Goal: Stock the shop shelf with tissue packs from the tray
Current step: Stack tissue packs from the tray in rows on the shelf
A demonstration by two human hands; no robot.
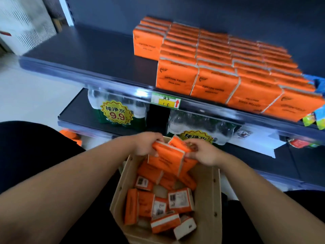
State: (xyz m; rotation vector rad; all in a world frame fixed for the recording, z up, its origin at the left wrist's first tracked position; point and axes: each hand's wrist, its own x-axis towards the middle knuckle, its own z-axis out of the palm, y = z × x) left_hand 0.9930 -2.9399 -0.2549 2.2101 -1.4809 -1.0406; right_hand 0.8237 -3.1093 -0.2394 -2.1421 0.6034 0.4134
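both hands meet over the far end of the tray (209, 199), each gripping the same small bunch of orange tissue packs. the left hand (147, 144) curls its fingers over the top left edge of the front pack (167, 160). the right hand (204, 154) pinches the right end of the bunch, fingertips pressed into the wrapper. a 2nd pack (178, 142) pokes up tilted behind the front one, between the 2 hands. how many more sit in the bunch cannot be told. the bunch hangs just above the tray's far wall, its lower edge close to the packs heaped beneath.

inside the tray lie the loose packs (181, 199), jumbled at all angles. some are orange face up and some show white barcode backs, with pale tray floor showing between a few near the middle.

beyond the tray and above it runs the dark shelf (88, 73). up and to the right of the tray it carries the stocked packs (219, 81), standing upright in tight rows several deep, the front ones printed "cotton tissue". 1 front pack has its print upside down. a price label (166, 102) with a red arrow sits on the shelf lip straight beyond the tray. on the lower board just past the tray stand shrink-wrapped water bottles (117, 113) with yellow 9.9 stickers. far right of the tray, bright snack packets (315, 118) edge into view.
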